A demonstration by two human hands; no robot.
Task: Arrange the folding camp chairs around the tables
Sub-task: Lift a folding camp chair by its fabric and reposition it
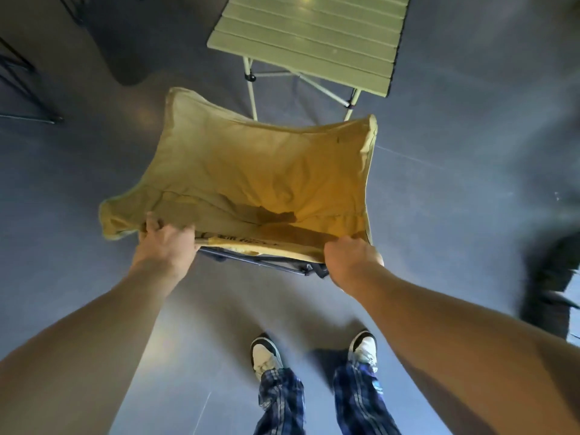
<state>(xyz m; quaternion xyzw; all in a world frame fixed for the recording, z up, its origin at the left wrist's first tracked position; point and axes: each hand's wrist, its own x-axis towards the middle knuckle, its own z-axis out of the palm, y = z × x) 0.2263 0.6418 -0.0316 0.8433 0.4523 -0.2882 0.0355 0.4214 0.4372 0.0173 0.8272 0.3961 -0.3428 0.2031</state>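
A tan fabric camp chair fills the middle of the head view, its seat spread open and its dark frame showing under the near edge. My left hand grips the chair's near left edge. My right hand grips the near right edge. Just beyond the chair stands a pale green slatted folding table on light metal legs. The chair's far edge reaches the table's near legs; whether the chair rests on the floor I cannot tell.
A dark mat lies on the grey floor left of the table. Black frame legs of other furniture show at the far left. A blurred dark object sits at the right. My feet are below.
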